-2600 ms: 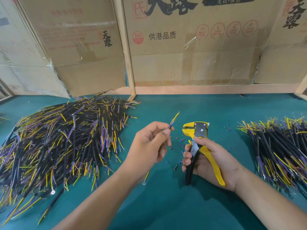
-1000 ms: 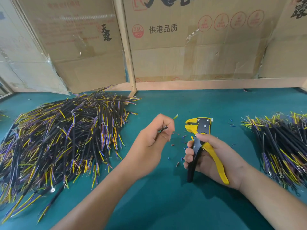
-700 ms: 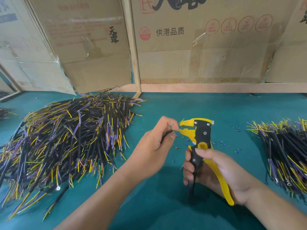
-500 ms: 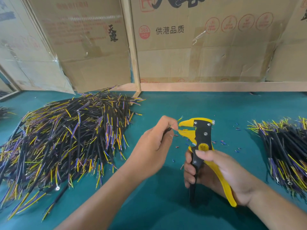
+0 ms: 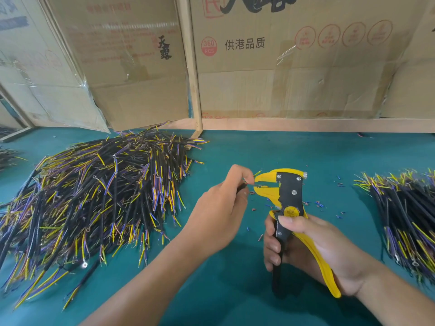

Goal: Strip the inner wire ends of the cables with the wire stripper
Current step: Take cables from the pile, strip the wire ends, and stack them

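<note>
From the head view, the left hand (image 5: 219,208) pinched one cable (image 5: 242,187), its wire ends at the wire stripper (image 5: 286,196), whose handles the right hand (image 5: 313,250) gripped. Left of the stripper sat a big pile (image 5: 98,196), likely unstripped; a smaller pile (image 5: 407,215) lay right. Plenty seemed left.

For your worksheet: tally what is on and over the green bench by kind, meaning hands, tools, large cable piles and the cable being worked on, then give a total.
Hands: 2, left hand and right hand
Wire stripper: 1
Large cable piles: 2, left pile and right pile
Held cable: 1
Total: 6
The small insulation scraps are too many to count.
</note>
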### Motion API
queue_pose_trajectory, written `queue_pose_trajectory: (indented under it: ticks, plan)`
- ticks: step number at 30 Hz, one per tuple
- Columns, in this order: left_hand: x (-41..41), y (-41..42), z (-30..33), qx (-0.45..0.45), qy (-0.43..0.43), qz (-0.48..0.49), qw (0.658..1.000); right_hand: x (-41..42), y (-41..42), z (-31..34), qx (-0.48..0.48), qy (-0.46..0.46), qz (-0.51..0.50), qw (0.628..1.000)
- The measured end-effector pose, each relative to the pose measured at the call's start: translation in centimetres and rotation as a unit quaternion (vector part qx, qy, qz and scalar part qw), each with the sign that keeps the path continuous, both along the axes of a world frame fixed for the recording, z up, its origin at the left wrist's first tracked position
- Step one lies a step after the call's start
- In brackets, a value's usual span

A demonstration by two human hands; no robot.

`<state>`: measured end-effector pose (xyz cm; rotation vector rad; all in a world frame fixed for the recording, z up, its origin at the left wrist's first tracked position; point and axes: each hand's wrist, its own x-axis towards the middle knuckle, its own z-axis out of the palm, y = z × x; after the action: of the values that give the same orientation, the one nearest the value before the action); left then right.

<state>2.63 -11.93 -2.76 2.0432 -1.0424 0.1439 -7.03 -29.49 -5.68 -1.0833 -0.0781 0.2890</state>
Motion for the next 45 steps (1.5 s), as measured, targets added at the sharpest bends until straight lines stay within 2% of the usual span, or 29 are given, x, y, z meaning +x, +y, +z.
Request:
queue_pose_trajectory:
  ticks: [18,28,36,45]
  plan:
    - [-0.1,-0.1,-0.1,-0.049,0.054,-0.016,0.997,-0.2,0.6,0.5,-0.014,0.026,-0.025,0.999]
    - [0.7,-0.3,-0.6,-0.142,0.193,-0.063,0.969,-0.3,0.7,0.5,-0.02,0.018,-0.02,0.999]
    - [1.2,-0.4,-1.1,-0.149,0.163,-0.084,0.972,-0.4,0.6,0.5,-0.016,0.012,-0.02,1.0]
    - [1.1,-0.4,-1.2,-0.141,0.165,-0.099,0.971,-0.5,0.9,0.4,-0.001,0.009,-0.024,1.0]
